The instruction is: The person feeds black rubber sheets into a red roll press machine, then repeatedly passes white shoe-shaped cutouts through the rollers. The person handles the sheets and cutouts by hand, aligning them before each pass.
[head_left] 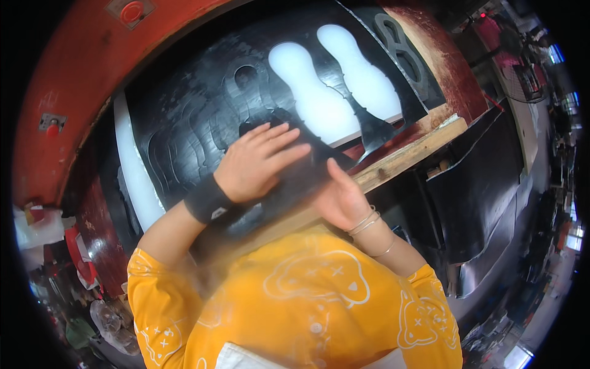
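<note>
A black sheet (178,92) with sole-shaped cut outlines lies on a white board (136,178), whose edge shows at the left. Two white sole-shaped areas (313,101) stand out at its right side. My left hand (261,163), with a black wristband, rests flat over the near part of the sheet, fingers stretched out. At the near edge, my right hand (344,200) has its thumb raised beside dark material. Its other fingers are blurred and partly hidden, so its hold cannot be told. The dark material between my hands is smeared by motion.
A red machine frame (80,80) with red push buttons (132,11) rises at the far left. A wooden strip (412,154) runs along the near edge. A grey sole-shaped outline piece (409,61) lies at the far right. Black sheets (479,197) hang at the right.
</note>
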`<state>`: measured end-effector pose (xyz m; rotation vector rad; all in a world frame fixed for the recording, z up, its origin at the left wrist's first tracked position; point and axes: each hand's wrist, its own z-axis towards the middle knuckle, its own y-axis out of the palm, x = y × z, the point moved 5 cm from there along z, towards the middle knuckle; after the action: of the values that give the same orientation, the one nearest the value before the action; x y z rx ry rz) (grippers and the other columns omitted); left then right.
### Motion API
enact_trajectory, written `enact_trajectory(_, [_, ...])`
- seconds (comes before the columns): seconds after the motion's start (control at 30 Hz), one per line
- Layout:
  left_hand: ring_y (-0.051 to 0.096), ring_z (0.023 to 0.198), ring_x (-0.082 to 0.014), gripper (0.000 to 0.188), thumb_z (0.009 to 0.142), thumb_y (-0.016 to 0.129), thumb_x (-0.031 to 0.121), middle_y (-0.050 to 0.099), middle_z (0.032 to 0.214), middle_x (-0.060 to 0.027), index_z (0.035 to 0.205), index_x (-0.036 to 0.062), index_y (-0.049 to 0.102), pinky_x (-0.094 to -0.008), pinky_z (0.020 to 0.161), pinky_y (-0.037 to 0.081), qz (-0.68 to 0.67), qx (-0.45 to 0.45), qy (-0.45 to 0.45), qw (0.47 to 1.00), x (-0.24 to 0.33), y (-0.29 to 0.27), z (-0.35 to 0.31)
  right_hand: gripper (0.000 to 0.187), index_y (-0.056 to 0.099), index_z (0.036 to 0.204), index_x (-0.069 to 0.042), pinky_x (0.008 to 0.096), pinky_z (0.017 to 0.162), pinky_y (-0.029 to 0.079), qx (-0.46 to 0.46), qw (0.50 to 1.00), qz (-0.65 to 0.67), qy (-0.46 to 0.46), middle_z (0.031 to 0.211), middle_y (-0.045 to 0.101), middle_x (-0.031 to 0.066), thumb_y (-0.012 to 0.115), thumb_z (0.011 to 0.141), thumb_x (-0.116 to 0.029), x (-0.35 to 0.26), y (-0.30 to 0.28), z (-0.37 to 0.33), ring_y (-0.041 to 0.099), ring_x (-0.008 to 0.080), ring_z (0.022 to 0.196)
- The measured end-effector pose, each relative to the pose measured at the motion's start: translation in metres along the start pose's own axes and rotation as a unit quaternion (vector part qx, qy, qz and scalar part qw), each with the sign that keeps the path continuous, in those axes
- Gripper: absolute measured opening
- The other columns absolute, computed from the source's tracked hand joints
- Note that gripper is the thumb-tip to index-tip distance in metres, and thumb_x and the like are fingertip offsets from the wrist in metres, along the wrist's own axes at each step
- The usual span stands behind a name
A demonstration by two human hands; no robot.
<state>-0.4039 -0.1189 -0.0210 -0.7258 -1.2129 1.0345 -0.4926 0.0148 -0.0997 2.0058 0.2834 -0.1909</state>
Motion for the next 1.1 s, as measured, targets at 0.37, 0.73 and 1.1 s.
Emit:
enact_trajectory(0.37, [0.056,0.119,-0.0301,0.029,0.095,0.055,0.008,0.059,0.124,-0.0203,0.12,-0.0049,0.058,-0.0451,0.102,0.045,-0.508,0.477,-0.022,0.717,-0.135,-0.215,-0.079,0.033,0.058,0.12,-0.007,0.0394,0.096,0.042,0.034,0.995,-0.095,-0.001,0.113,0.062,0.0052,0.046,0.101,-0.032,0.016,-0.004,-0.005,0.056,0.0174,0.105])
enact_trajectory(0.73, [0.055,0.12,-0.0333,0.05,0.07,0.067,0.002,0.062,0.123,-0.0159,0.119,0.0111,0.064,-0.0418,0.102,0.044,0.037,0.054,-0.026,0.997,-0.001,-0.02,-0.081,0.034,0.051,0.129,-0.005,0.038,0.099,0.043,-0.066,0.996,-0.01,0.063,0.126,0.058,0.0073,0.042,0.103,-0.025,0.067,0.029,0.007,0.055,0.0201,0.115])
enact_trajectory(1.1, [0.064,0.092,-0.0226,0.036,0.083,0.059,-0.004,0.068,0.1,-0.0132,0.119,-0.0001,0.064,-0.0318,0.084,0.051,0.471,0.288,-0.099,0.828,-0.047,-0.207,-0.133,0.04,0.043,0.133,0.003,0.04,0.106,0.04,0.015,0.982,-0.169,0.076,0.129,0.051,0.0131,0.042,0.103,-0.023,0.078,0.032,0.0,0.052,0.0232,0.116])
